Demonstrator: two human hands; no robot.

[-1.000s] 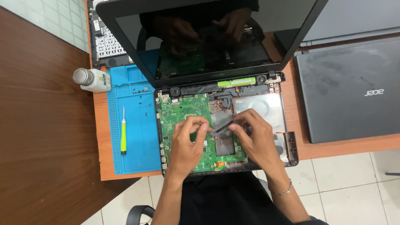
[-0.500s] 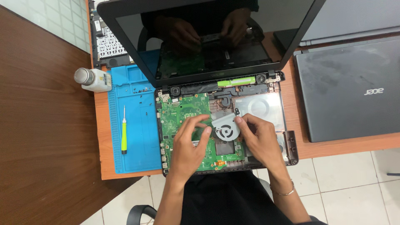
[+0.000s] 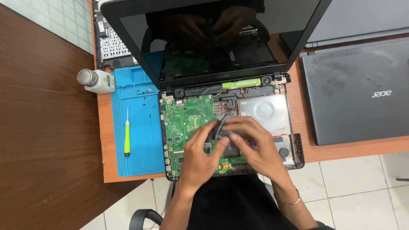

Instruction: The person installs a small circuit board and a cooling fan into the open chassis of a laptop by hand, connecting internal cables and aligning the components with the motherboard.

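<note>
Nearest, the two hands meet over the open laptop base (image 3: 230, 136). The left hand (image 3: 200, 155) and the right hand (image 3: 260, 147) both close their fingers on a small grey fan (image 3: 221, 127), which sits between them, tilted on edge and lifted just above the green board (image 3: 183, 123). Half a second ago the fan lay flatter, its round face turned up; now it is turned nearly edge-on and partly hidden by the fingers, so it seems to be loose from its seat and free in the hands rather than fixed to the board. Whether a cable still ties it to the board cannot be told. Right of the hands lies a silver metal plate (image 3: 266, 113) inside the base, just beside the fan. To the left, on the counter (image 3: 106, 140), a blue mat (image 3: 142, 145) carries a green screwdriver (image 3: 126, 138) and a few small dark screws (image 3: 147, 100), well apart from the hands. Farther left stands a small white bottle (image 3: 96, 80). Beyond the base the dark screen (image 3: 213, 38) leans up and back, mirroring the hands. A loose keyboard (image 3: 113, 44) lies far left, and a closed grey laptop (image 3: 358, 93) lies at the right, clear of the work.
</note>
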